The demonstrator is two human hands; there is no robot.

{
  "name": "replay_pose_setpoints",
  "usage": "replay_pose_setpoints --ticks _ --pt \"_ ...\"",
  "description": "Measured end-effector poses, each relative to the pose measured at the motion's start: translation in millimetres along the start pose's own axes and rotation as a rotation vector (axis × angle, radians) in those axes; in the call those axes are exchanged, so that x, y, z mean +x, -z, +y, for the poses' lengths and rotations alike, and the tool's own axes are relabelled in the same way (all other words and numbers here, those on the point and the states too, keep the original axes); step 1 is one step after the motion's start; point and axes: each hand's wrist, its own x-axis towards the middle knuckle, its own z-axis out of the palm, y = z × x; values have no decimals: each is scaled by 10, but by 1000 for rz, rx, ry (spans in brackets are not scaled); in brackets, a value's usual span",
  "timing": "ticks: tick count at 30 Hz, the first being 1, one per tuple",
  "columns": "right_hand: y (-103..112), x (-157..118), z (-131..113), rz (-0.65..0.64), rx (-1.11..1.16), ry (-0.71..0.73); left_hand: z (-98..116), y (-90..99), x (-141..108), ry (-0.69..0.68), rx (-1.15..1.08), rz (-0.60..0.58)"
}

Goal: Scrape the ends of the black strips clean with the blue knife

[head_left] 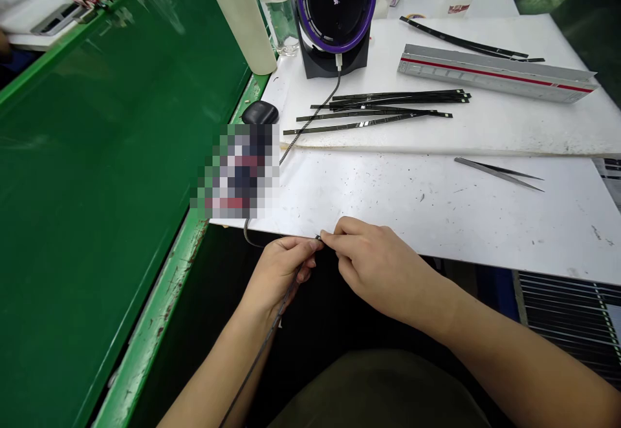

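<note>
Black strip [266,342] pinched at its tip by both nearly closed hands [284,263] [373,260], fan display [336,2] apparently reading 96.

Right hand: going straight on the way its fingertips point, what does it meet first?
Likely the end of the dark strip held in the left hand; the right hand seems to touch it, though depth is unclear.

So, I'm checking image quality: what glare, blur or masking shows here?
In the head view, pixelation masks part of the left end of the table; pale glare streaks the green panel; glints dot the strips; left hand and right hand look fairly sharp.
</note>
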Motion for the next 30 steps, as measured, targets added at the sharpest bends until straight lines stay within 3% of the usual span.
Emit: replay_pose_setpoints --ticks 13,15,19,23,30 --pt "-141 -58 -48 36 -210 4 -22 32 0 -4 -43 -40" --pt "-139 -86 -42 76 -97 -44 6 40 -50 12 -130 -76" --pt "-3 -158 -40 230 342 -171 134 31 -252 36 -332 -168" --pt "156 -260 -125 200 659 -239 253 -31 -480 -3 -379 -251" --pt "196 -320 -349 142 780 -51 302 -135 -618 -5 -346 -289"
